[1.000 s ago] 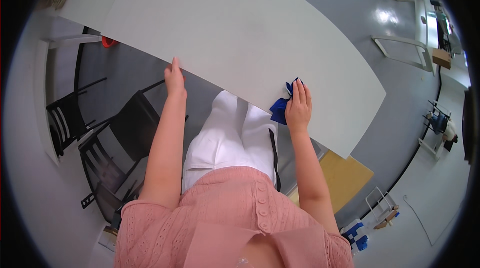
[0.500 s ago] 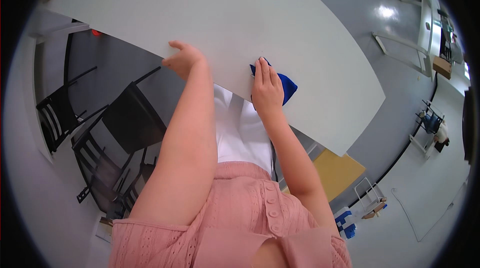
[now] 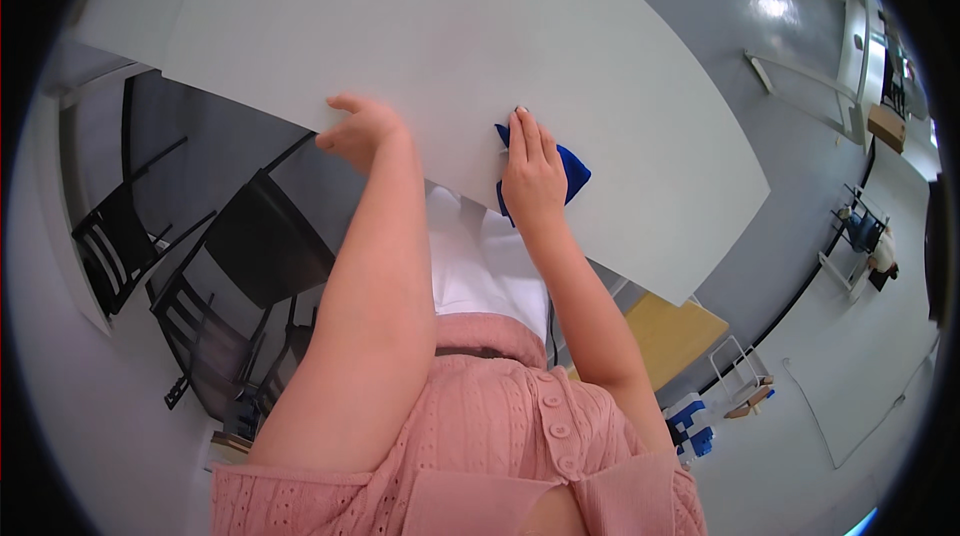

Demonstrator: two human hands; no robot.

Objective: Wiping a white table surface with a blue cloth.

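Black chairs [image 3: 268,241] being seen frame left, rumpled blue cloth [image 3: 577,172] — centre — being pressed under flat right hand [image 3: 534,176], fingers [image 3: 532,134] together, left hand [image 3: 370,132] spread.

At least 2 black chairs [image 3: 270,236] stand on the grey floor [image 3: 700,16].
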